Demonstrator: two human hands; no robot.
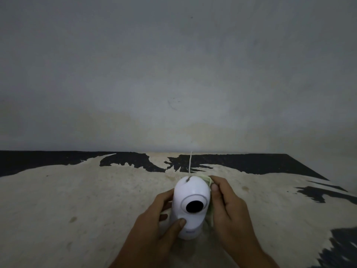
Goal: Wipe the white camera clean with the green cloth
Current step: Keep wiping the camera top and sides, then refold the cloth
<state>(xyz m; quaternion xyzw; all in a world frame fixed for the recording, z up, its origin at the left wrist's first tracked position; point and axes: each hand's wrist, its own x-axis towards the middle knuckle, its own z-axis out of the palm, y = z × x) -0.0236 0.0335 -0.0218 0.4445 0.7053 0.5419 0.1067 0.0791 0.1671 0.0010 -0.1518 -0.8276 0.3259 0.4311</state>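
The white camera (190,206) stands upright on the bench (87,194), near its front edge and directly below the viewer, its dark lens (194,206) facing back toward the person. It looks like a smooth, hard plastic shell, rounded at the top, probably light and somewhat slippery, so it would likely tip or spin under a firm rub unless braced low down. The lens window is the fragile part and is best kept clear of hard pressure; the lower body and base are the sensible places to hold. A thin white cable (190,163) runs from behind its top toward the wall (173,74), which could tug if the body is turned.

The left hand (164,215) is closed around the lower left side of the camera, thumb pressed on the front below the lens, fingers curled behind. The right hand (225,204) is closed on the green cloth (209,182), pinning it against the camera's right flank, thumb near the upper shoulder. The cloth is soft and thin; only slivers of it show between the right hand and the shell, and a bit below the left fingers. The camera thus sits between the two hands, touching both.
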